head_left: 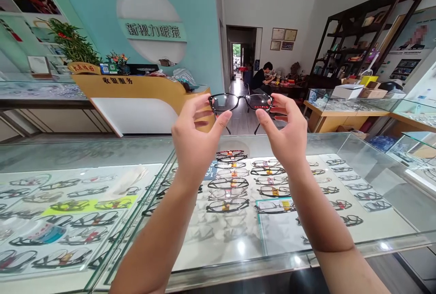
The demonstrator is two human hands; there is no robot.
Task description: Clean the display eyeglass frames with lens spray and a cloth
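A pair of black-framed eyeglasses is held up in the air in front of me, above the far edge of the glass display case. My left hand grips its left end, thumb below the lens and fingers behind. At the right end my right hand pinches the frame the same way. Red lettering shows on the right lens. The temples are unfolded and point away, their tips hanging below the frame. Rows of eyeglasses lie inside the case under my forearms.
More eyeglasses fill the left part of the case. Beyond it stand a yellow and white cashier counter, a potted plant and another display case with boxes on it. A person sits at a table in the back.
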